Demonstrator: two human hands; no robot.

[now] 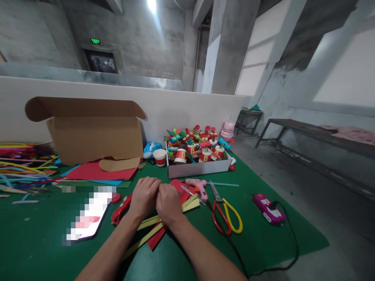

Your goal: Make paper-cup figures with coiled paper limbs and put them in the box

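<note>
My left hand (pixel 145 198) and my right hand (pixel 169 203) are closed and pressed together, knuckles up, above the green tabletop. Whatever their curled fingers hold is hidden. Yellow paper strips (pixel 191 204) and red paper strips (pixel 156 239) lie crossed beneath my wrists. Beside my left hand is a red-handled tool (pixel 119 212), partly covered by it. A pink glue gun (pixel 199 186) rests just beyond my right hand, its cord running toward me. Scissors (pixel 222 212) with one red and one yellow handle lie farther right, blades apart.
Behind my hands stands a white box (pixel 199 168) full of paper-cup figures, with a paper cup (pixel 159 157) beside it. Coloured strips (pixel 26 168) and an open cardboard box (pixel 96 134) occupy the left. A phone (pixel 93 214) lies nearer. At right is a purple power unit (pixel 268 209) with a cord.
</note>
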